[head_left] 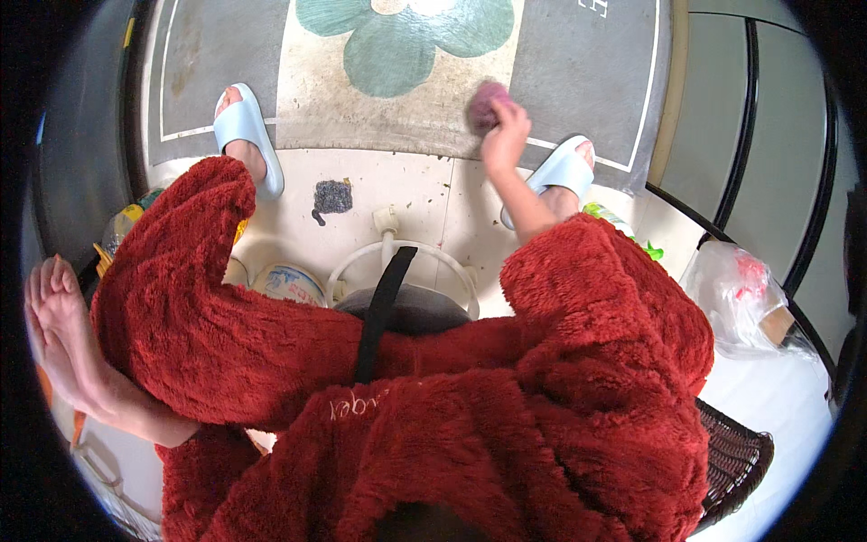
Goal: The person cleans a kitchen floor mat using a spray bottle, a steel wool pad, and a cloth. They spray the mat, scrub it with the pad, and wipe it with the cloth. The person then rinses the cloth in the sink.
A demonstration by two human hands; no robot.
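My right hand (pixel 506 139) reaches forward between my legs. It is shut on a small round purple scrubber or ball (pixel 486 108), too blurred to name surely. The purple thing is over the near edge of a grey and cream floor mat (pixel 406 125) with a green flower pattern. Brown specks mark the cream band. Off to the left, beside my red fleece trouser leg, my left hand (pixel 57 318) is flat with nothing in it. A dark, wet-looking patch (pixel 333 196) lies on the pale tiles in front of the mat.
Light blue slippers (pixel 250 135) are on my feet. Beneath me is a swivel seat with a white ring base (pixel 352 254). A bucket (pixel 288 283) sits left of it. At right are a green-labelled bottle (pixel 609 215), a plastic bag (pixel 735 305), a brown wicker basket (pixel 735 454) and grey cabinets (pixel 704 101).
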